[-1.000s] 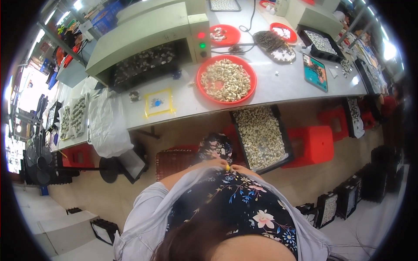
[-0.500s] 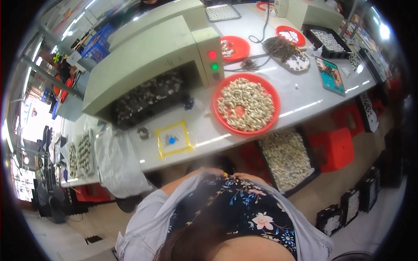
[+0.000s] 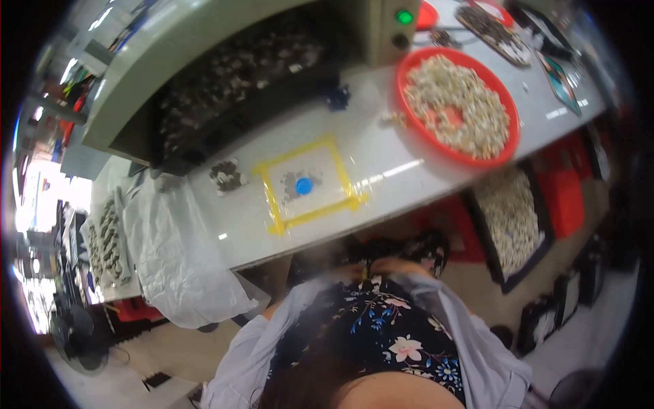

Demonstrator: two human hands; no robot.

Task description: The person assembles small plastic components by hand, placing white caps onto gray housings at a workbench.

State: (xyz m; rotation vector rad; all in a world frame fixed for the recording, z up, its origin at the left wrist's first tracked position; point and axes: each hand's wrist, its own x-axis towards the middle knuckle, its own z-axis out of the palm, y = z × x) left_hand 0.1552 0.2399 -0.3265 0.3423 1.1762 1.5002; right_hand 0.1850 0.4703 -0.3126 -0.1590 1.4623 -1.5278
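Observation:
Low in front of my body, below the table's front edge, my left hand (image 3: 346,273) and my right hand (image 3: 400,266) are close together. Both are smeared and partly hidden by my clothes, so their fingers cannot be made out. A tiny yellow spot shows between them, too small to name. On the table (image 3: 245,242) beyond lies a square of yellow tape (image 3: 276,208) with a round blue piece (image 3: 304,185) inside it, among grey smudges. A small clump of dark and white pieces (image 3: 228,176) sits left of the square.
A red round tray (image 3: 507,102) of small pale pieces stands to the right. Behind is a large grey-green machine (image 3: 129,75) with a dark opening and a green light. A plastic bag (image 3: 170,252) hangs over the edge. Below right rests a black tray (image 3: 477,225) of pale pieces.
My view has moved closer to the table and turned, so the tape square and red tray appear larger and farther right. Both hands stay low near my body.

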